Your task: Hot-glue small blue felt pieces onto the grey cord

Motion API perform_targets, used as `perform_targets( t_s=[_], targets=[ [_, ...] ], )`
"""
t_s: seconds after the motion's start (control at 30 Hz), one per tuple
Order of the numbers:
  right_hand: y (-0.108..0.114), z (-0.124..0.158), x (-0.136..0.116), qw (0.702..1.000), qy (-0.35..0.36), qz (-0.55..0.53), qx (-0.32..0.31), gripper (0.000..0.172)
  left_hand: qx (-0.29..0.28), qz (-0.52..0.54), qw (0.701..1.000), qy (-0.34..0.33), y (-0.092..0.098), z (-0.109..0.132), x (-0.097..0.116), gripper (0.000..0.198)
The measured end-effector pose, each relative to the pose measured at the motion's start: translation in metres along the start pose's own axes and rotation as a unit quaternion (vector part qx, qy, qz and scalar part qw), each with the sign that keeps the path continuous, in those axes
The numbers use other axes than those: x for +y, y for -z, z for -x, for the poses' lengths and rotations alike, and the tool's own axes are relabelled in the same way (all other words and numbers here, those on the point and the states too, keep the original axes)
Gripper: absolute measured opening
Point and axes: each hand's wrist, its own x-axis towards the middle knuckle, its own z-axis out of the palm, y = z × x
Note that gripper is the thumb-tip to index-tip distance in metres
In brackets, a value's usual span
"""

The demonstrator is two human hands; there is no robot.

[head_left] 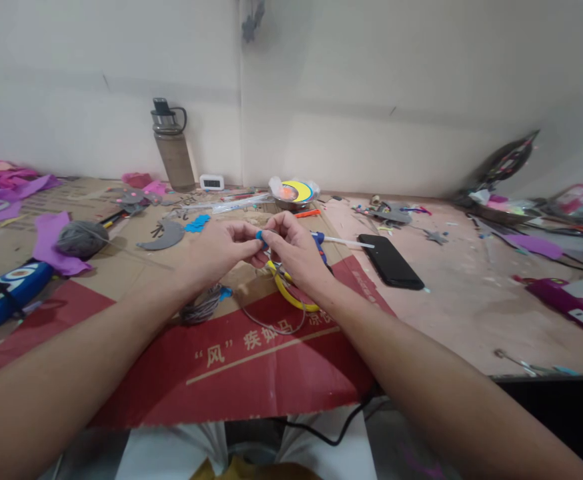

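Observation:
My left hand [221, 248] and my right hand [295, 252] meet over the cardboard, both pinching a small blue piece [259, 235] that looks like felt. Fingers cover most of it. Beneath them lies a yellow ring-shaped thing [287, 293], partly hidden by my right hand. A thin grey cord [266, 327] loops across the cardboard near a bundle of grey yarn [202, 309]. Blue cut-out pieces [197, 223] and a grey crescent moon [165, 236] lie beyond my left hand. Just right of my right hand is a blue glue gun [320, 245] with a white stick.
Red-printed cardboard [161, 373] covers the table front. A black phone [390, 261] lies at right. Behind stand a water bottle [174, 153], a small white clock [212, 182] and a bowl [291, 203]. A grey yarn ball [82, 239] sits left, a purple tool [571, 303] far right.

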Motion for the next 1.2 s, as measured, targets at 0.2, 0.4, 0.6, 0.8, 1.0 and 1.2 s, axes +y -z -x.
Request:
perform_targets(
  t_s=[0.2,0.4,0.6,0.8,1.0,1.2],
  targets=[
    [0.002,0.000,0.001,1.000,0.008,-0.009,-0.019,0.011,0.013,0.055,0.998,0.016,0.001,-0.001,-0.004,0.012],
    [0.005,0.000,0.001,0.998,0.053,0.045,0.007,0.019,0.044,0.045,0.998,0.010,0.005,-0.002,-0.005,0.013],
    [0.007,0.002,0.004,0.979,0.112,0.165,0.040,0.004,0.034,0.048,0.998,0.016,0.003,-0.002,-0.006,0.019],
    [0.007,0.005,0.002,0.938,0.181,0.289,0.069,0.005,0.043,0.063,0.997,0.025,0.001,-0.002,-0.004,0.020],
    [0.007,0.005,-0.002,0.887,0.263,0.377,0.041,0.011,0.073,0.075,0.994,0.022,-0.003,-0.001,-0.002,0.017],
    [0.006,0.006,-0.006,0.904,0.232,0.358,0.040,0.013,0.084,0.061,0.995,0.013,-0.006,0.001,0.001,0.016]
  ],
)
